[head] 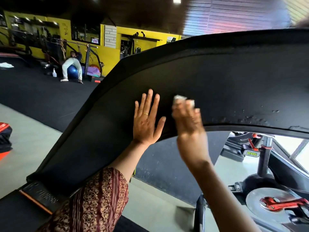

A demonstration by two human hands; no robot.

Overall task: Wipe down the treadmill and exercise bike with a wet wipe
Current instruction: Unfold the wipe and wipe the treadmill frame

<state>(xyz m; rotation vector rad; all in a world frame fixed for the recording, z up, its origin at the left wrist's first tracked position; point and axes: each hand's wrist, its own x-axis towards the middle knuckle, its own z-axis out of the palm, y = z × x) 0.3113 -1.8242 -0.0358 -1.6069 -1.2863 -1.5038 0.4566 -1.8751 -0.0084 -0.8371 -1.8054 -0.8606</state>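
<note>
Maroon patterned sleeve (pixel 93 201) covers the left forearm at the bottom of the view, below the lower rim of the black curved panel (pixel 234 91) that fills most of the frame. I cannot tell which machine this panel belongs to.

The left hand (pixel 147 121) lies flat on the panel near its lower rim, palm down, all 5 fingers straight and spread, gripping nothing. 1 gold ring (pixel 146 113) sits on one finger.

The right hand (pixel 189 121) is just beside it on the same panel, blurred, its fingers curled round a white wet wipe (pixel 179 98). The wipe is bunched under the fingertips and pressed against the panel's face. Its crumpled edge shows past the fingertips on the side away from the panel's lower rim, and the rest is hidden under the hand. The 2 hands are close but do not touch.

Along the panel's lower rim, well off to the right-hand side of the wipe, is a rough, pitted patch (pixel 257 118).

Below the panel's lower rim at that side stands the exercise bike, showing its silver flywheel (pixel 265 203) with a red crank (pixel 284 202) across it.

Beyond the panel's left edge, far across the dark floor, a person (pixel 71 64) leans back over a blue exercise ball (pixel 72 72) before a yellow wall (pixel 110 54), with a spray bottle (pixel 54 72) standing just beside them.
</note>
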